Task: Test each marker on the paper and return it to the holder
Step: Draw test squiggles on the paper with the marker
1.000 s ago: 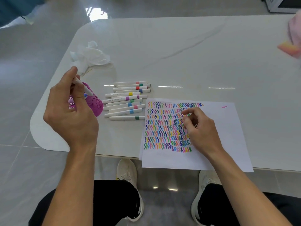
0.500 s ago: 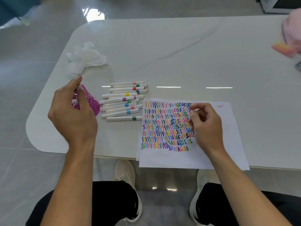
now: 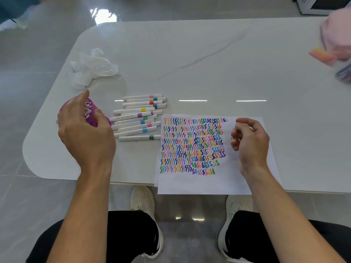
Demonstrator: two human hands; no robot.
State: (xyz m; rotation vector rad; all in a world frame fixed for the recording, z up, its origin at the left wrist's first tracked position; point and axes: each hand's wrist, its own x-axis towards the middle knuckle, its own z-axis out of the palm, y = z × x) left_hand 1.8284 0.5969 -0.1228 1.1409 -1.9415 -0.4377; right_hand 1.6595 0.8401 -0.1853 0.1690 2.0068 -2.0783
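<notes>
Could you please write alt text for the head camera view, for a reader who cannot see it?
A person's left hand hovers at a magenta holder beside a row of markers, while the empty right hand hangs over paper covered in colourful squiggles, on a white table.

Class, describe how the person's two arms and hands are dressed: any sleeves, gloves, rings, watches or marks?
Both forearms are bare, with no sleeve in view. The left hand and right hand wear no gloves, and no rings, watch or bracelet show. No ink stains can be made out. Lower down: black trousers and white sneakers.
</notes>
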